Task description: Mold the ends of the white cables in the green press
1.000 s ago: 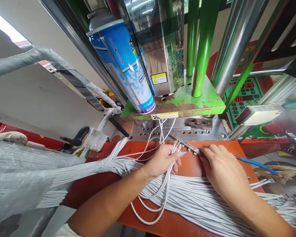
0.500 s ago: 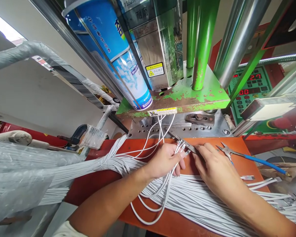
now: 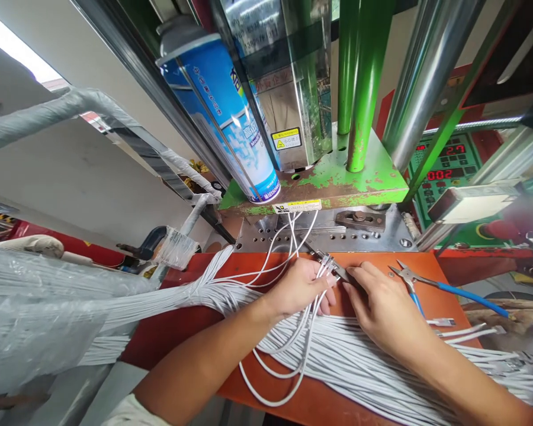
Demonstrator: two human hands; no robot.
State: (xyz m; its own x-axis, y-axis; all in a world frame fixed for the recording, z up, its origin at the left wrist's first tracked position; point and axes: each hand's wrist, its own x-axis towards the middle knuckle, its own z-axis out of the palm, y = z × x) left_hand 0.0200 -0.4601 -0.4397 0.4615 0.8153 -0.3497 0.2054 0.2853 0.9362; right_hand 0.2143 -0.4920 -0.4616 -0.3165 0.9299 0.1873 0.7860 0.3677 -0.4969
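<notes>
Pinched in my left hand (image 3: 295, 290) are several thin white cables (image 3: 310, 349), whose loose ends loop down over the bench. Their metal-tipped connectors (image 3: 326, 264) lie against a narrow flat metal bar (image 3: 343, 274). My right hand (image 3: 384, 307) grips the near end of that bar between thumb and fingers. The bar's far end points toward the press base. How firmly the connectors sit on it is too small to tell. Beneath both hands runs a thick bundle of white cables (image 3: 346, 361) across the orange bench (image 3: 249, 387).
Blue-handled cutting pliers (image 3: 448, 289) lie right of my right hand. Ahead stands a press with a chipped green plate (image 3: 337, 186), a blue spray can (image 3: 231, 118) on it. Several cables run under this plate. A control panel (image 3: 448, 171) stands at right, plastic-wrapped cables (image 3: 35, 319) at left.
The camera view has shifted slightly. My hands keep their grips, and the connectors sit closer along the bar. The panel's lower red display now reads 002.
</notes>
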